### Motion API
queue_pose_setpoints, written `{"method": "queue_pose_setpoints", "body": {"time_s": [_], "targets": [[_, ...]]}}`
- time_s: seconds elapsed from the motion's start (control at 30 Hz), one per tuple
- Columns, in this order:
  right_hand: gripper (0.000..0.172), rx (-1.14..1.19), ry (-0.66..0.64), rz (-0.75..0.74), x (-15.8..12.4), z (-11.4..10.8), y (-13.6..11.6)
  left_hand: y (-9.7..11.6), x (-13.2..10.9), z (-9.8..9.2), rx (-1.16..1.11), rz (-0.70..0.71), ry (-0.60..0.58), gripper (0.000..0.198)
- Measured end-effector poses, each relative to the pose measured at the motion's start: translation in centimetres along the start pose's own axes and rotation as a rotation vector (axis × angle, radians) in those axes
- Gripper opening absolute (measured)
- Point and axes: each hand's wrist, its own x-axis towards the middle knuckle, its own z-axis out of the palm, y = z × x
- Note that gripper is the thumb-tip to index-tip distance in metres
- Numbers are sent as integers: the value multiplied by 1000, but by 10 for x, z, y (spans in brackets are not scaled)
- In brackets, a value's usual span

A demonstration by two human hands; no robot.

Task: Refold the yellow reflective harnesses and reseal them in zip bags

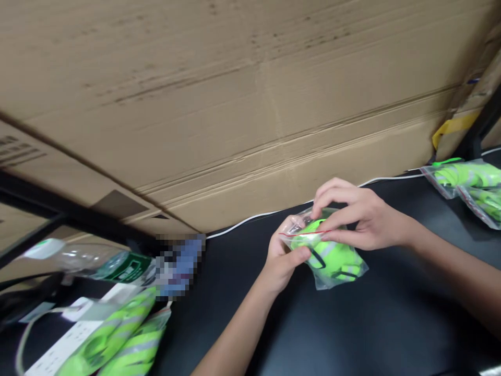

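Clear zip bag [329, 256] slants, its red seal [305, 234] end far left; my left grip [282, 256] and right grip [362, 216] both pinch it.

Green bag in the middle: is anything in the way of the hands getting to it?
No, nothing visible stands in the way. The left hand and the right hand are both touching the clear zip bag, with the fingers wrapped around its top edge.
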Motion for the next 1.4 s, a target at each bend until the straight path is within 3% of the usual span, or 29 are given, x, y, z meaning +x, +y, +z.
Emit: {"method": "queue_pose_setpoints", "body": {"time_s": [0.1,0.23,0.4,0.57,0.8,0.93,1.17,1.4], "targets": [[5,18,-12,88,4,-5,-2,4,-2,3,-73,-39,98,47],[8,92,-61,257,-1,-15,-3,9,-5,5,20,-23,260,31],[7,120,-164,399,-5,-22,-5,13,-8,5,86,-3,242,14],[15,147,-63,593,-4,-19,-6,18,-7,6,41,14,324,9],[23,396,-109,830,-8,-13,3,19,-6,3,89,34,409,11],[24,488,-72,857,-11,-9,9,17,-6,1,112,47,391,7],[21,435,67,759,-13,1,10,17,-4,3,94,43,389,8],[21,453,84,768,-13,12,7,19,-6,4,98,22,416,11]]}}
